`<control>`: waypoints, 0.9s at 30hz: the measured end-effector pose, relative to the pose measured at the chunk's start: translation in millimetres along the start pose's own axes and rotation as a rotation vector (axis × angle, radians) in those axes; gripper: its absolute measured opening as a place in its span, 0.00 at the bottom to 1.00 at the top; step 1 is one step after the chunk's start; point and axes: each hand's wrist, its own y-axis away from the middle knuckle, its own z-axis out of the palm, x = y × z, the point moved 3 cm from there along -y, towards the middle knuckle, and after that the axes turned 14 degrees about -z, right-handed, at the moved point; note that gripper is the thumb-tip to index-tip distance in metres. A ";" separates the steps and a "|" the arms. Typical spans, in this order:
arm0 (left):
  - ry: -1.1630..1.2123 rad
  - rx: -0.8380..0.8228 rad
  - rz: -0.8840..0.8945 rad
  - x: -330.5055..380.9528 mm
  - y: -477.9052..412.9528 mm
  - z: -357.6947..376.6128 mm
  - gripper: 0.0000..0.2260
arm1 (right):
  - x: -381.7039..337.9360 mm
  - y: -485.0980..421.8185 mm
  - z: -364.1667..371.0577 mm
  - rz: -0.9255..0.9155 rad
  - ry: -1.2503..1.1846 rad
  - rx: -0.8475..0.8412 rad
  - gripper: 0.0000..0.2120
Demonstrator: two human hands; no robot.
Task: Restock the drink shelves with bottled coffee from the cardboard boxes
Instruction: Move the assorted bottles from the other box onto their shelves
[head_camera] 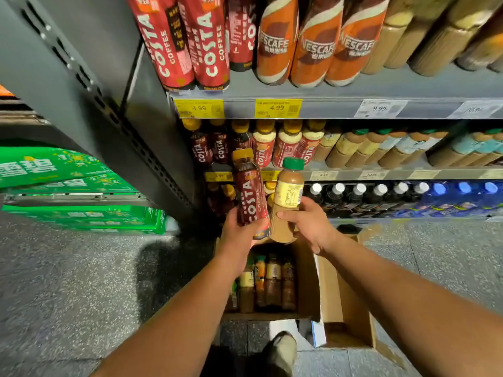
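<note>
My left hand (236, 235) grips a dark red Costa coffee bottle (249, 191) with a gold cap, held upright in front of the lower shelves. Beside it, my right hand (307, 224) grips a tan milk-coffee bottle (288, 191) with a green cap and a yellow label. Both bottles hang above an open cardboard box (307, 281) on the floor, which holds several more coffee bottles (268, 284). The middle shelf (381, 174) carries rows of Costa bottles (217, 144) at its left end and tan bottles further right.
The top shelf (326, 107) holds large Costa and Nescafe bottles above yellow price tags. Dark white-capped bottles (359, 197) and blue ones fill the bottom shelf. Green drink cases (81, 213) are stacked at the left. A second cardboard box (351, 330) and my shoe (281, 349) are on the speckled floor.
</note>
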 end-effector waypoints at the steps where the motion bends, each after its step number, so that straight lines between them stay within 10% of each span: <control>1: 0.017 0.003 0.025 7.8 6.5 1.0 0.27 | -9.5 1.6 -0.7 -0.016 0.004 0.002 0.21; 27: -0.062 0.171 0.677 196.2 91.4 30.6 0.19 | -163.1 21.6 -1.4 -0.384 0.003 0.069 0.20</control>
